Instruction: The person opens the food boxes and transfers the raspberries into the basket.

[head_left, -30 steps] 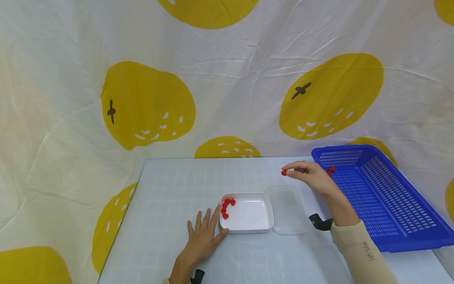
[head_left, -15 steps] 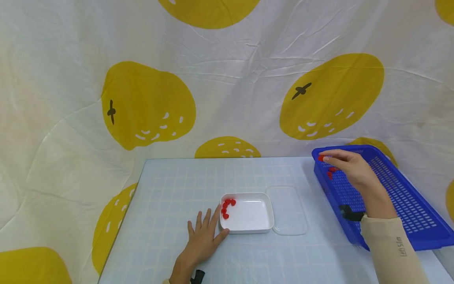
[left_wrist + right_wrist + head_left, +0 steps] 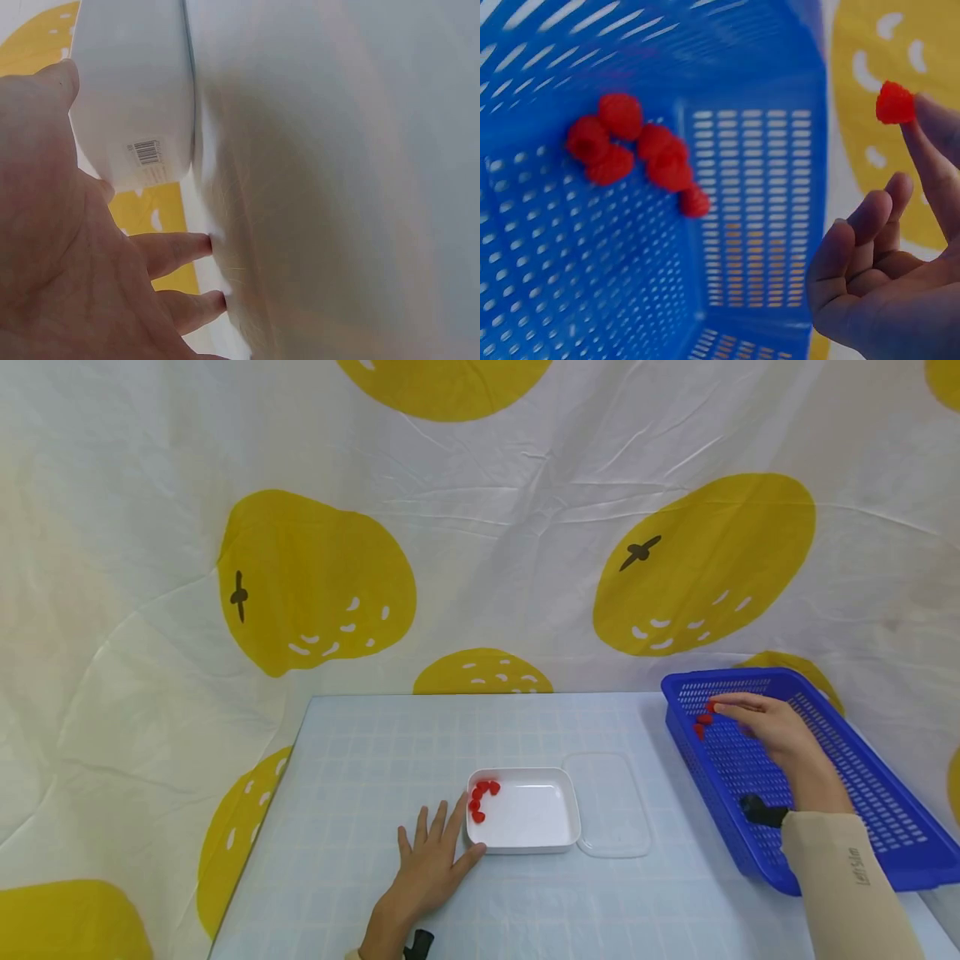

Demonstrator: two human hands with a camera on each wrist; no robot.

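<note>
My right hand (image 3: 772, 727) is over the far left part of the blue plastic basket (image 3: 933, 860), pinching a red raspberry (image 3: 895, 103) between thumb and forefinger; its other fingers (image 3: 855, 240) are curled in. Several more raspberries (image 3: 620, 116) lie clustered in the basket. My left hand (image 3: 431, 868) lies on the table with fingers spread, thumb and forefinger against the left side of a white rectangular box (image 3: 532, 843). Inside that box, several raspberries (image 3: 476, 805) form a curved row along its left end. The left wrist view shows the box's outer wall (image 3: 135, 82) beside the thumb.
A clear plastic lid (image 3: 611, 810) lies flat just right of the white box. The table (image 3: 360, 760) has a pale checked cover. Behind it hangs a white cloth (image 3: 495, 527) with yellow fruit prints.
My right hand has moved right, from over the table to over the basket, with the raspberry still pinched. The left hand and the white box have stayed in place.
</note>
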